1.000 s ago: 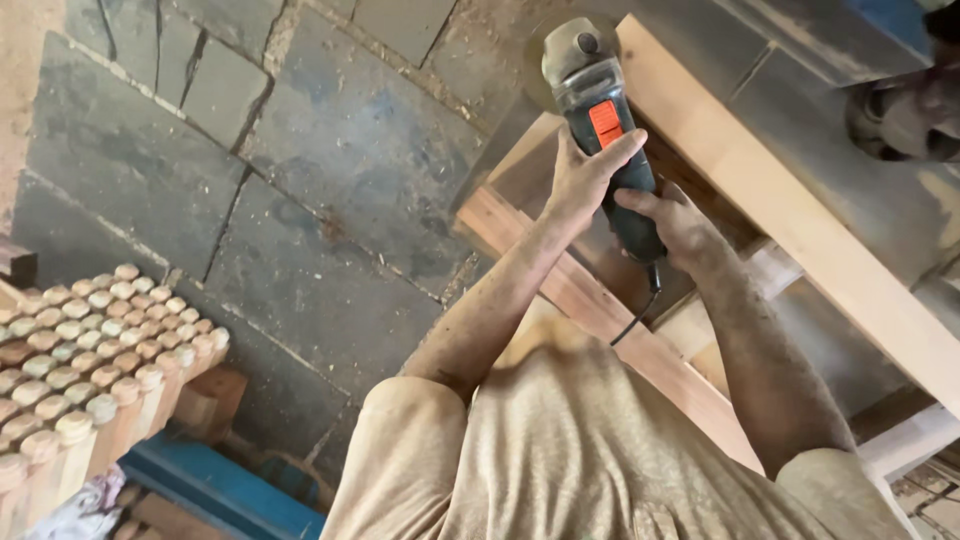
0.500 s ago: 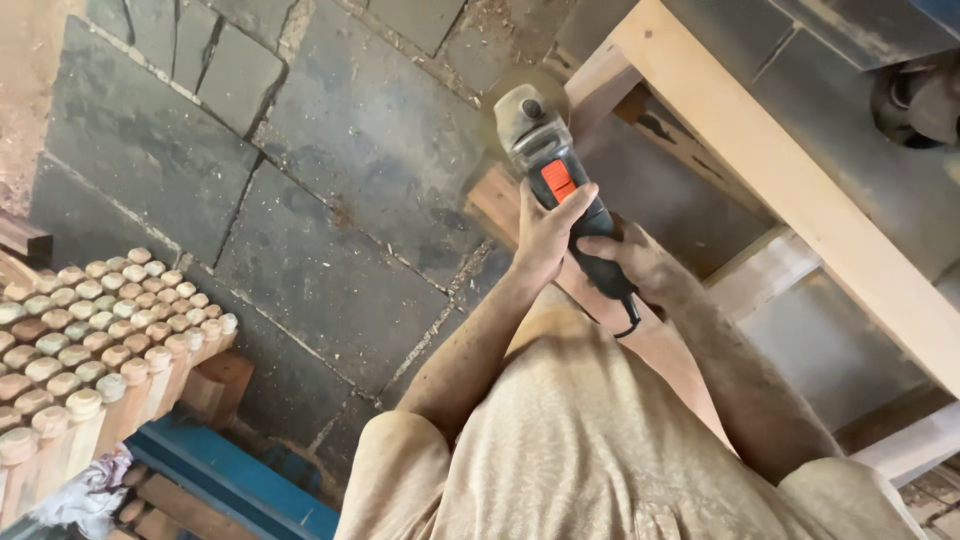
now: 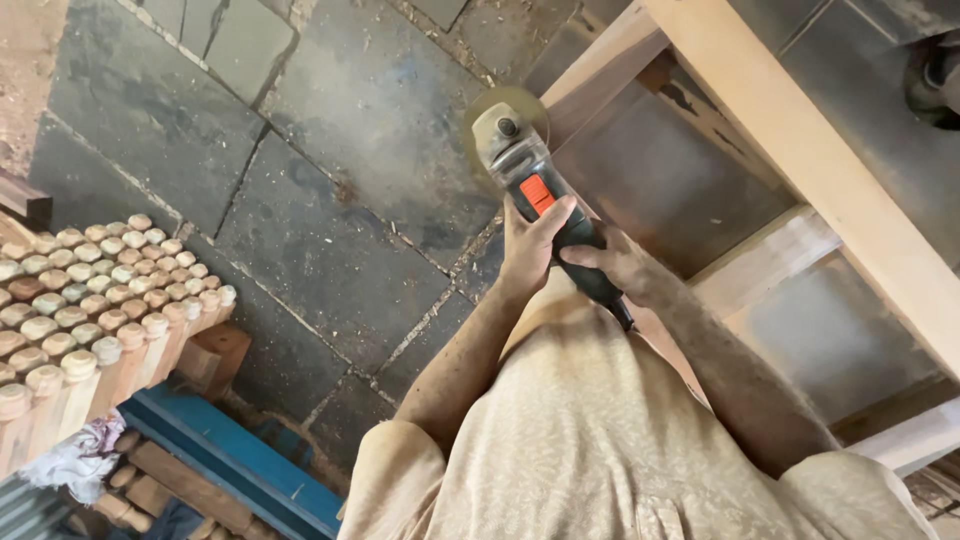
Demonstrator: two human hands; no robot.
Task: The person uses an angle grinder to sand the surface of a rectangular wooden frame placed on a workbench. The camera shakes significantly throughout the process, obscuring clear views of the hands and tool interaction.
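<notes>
Grey grinder [image 3: 535, 200] sits dead centre, disc at 12 o'clock near the wooden frame [image 3: 800, 130]; left hand [image 3: 530, 245] and right hand [image 3: 620, 265] both have fingers wrapped tight around its body.

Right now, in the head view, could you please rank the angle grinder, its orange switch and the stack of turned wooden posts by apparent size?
1. Stack of turned wooden posts, largest.
2. Angle grinder, though it sits nearer the camera.
3. Orange switch, clearly smallest.

The grinder [image 3: 540, 205] was grey and black with an orange switch, its round yellowish disc blurred. It pointed away from the person, head just beside the end of a pale wooden beam [image 3: 600, 62].
</notes>
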